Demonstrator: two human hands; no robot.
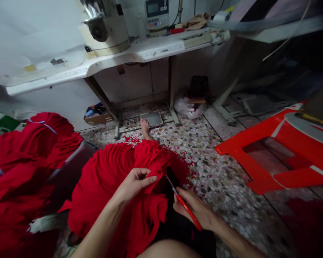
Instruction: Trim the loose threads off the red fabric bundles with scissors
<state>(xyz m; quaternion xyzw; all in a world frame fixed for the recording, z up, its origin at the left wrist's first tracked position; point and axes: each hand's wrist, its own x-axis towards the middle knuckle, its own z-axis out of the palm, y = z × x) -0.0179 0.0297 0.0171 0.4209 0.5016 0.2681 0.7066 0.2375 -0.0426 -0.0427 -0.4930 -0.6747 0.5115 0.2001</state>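
Observation:
A large heap of red fabric pieces [104, 179] lies across my lap, its many layers fanned out. My left hand [136, 182] pinches the edge of one red piece between thumb and fingers. Close by on the right, my right hand [192, 208] is closed around red-handled scissors [187, 208]. Their slim metal blades point up and left, a short way from the pinched cloth and apart from it. Whether the blades are parted is too small to tell. Small red scraps [184, 165] lie on the floor just beyond the heap.
Bundles of red cloth [48, 132], tied with pale strips, fill the left side. An orange plastic stool [237, 143] stands at right. Ahead is a white sewing table [161, 50] with a machine [104, 32]; a bare foot [144, 126] rests by the pedal [154, 118] below.

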